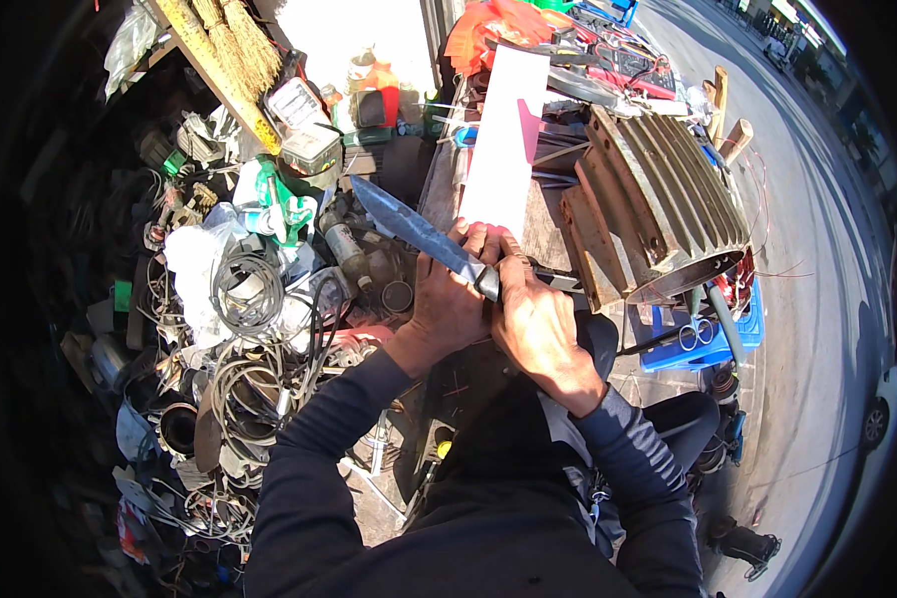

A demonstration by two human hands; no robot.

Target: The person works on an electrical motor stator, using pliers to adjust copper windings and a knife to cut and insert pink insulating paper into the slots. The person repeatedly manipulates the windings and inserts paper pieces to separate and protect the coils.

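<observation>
Dark sleeves (pixel 314 468) lead to the knife (pixel 409 224), slanting above the left hand (pixel 448 304) — handle clenched in the grip of the right hand (pixel 543 324). Left fingers (pixel 476 239) meet a white strip (pixel 503 130) (pinched or not, I can't tell) over the surface (pixel 546 234), near ribbed metal (pixel 678 199).

This looks like a small repair workshop at the roadside, for well to the right of the fingers (pixel 476 235) runs a sunlit road (pixel 832 299) with part of a white car (pixel 882 409) at its far edge. Just to the right of the fingers, a ribbed metal casing (pixel 683 194), like a motor's shell, stands by a worn wooden bench (pixel 544 235), with a red meter (pixel 636 66) farther off beyond the fingertips. To their left spreads a crowded heap of scrap and parts, with coiled cable (pixel 248 293), plastic bags (pixel 195 271) and a bottle (pixel 345 245).
</observation>
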